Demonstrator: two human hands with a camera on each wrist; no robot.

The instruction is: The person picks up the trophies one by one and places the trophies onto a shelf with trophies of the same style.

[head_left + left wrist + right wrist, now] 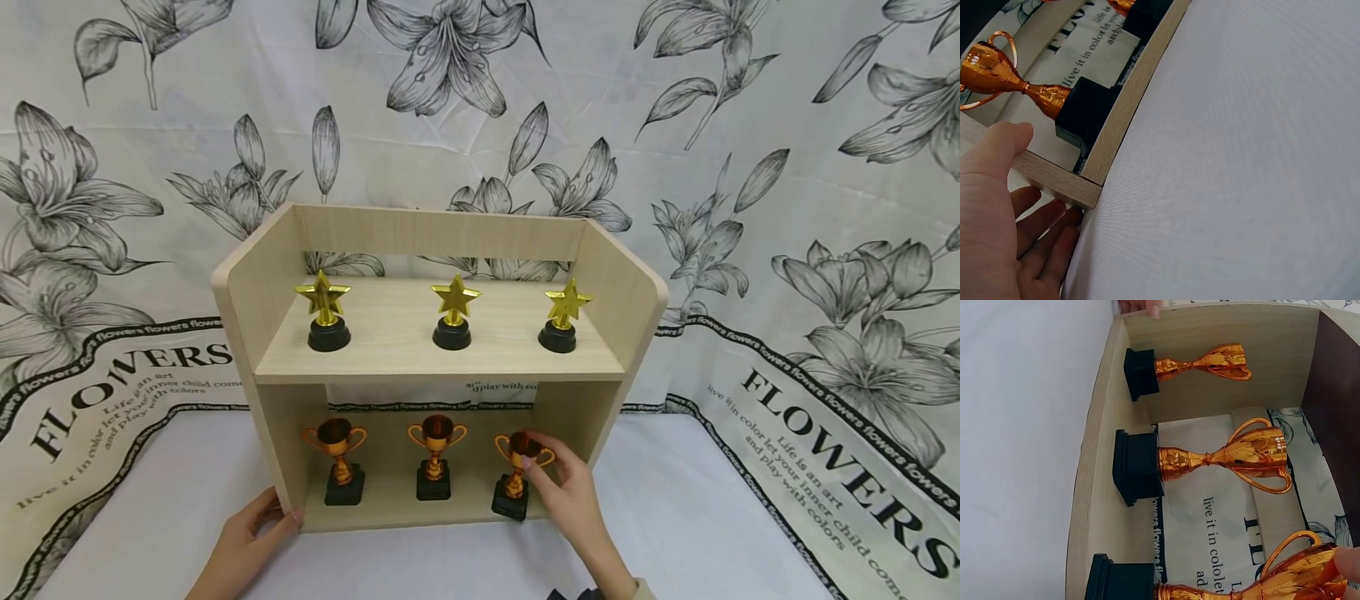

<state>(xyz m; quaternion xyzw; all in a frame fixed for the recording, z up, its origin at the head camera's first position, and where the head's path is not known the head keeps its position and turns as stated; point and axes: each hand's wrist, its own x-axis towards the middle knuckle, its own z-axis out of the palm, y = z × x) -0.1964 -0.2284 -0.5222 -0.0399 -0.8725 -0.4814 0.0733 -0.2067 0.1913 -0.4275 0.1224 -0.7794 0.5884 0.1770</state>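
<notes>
My right hand (pixel 564 487) pinches the cup of the rightmost orange-gold trophy (pixel 517 471), whose black base is slightly tilted at the front of the lower shelf. In the right wrist view only fingertips (pixel 1349 565) show against that trophy. My left hand (pixel 997 206) grips the lower left side panel of the wooden shelf unit (pixel 442 377), thumb inside and fingers outside. Two more trophies stand on the lower shelf: a left trophy (pixel 342 467) close to my left thumb, and a middle trophy (pixel 434 458).
Three gold star trophies with round black bases, left (pixel 324 312), middle (pixel 453 312) and right (pixel 562 317), stand on the upper shelf. A white cloth (pixel 172 483) covers the table. Behind hangs a flower-printed curtain (pixel 480 125).
</notes>
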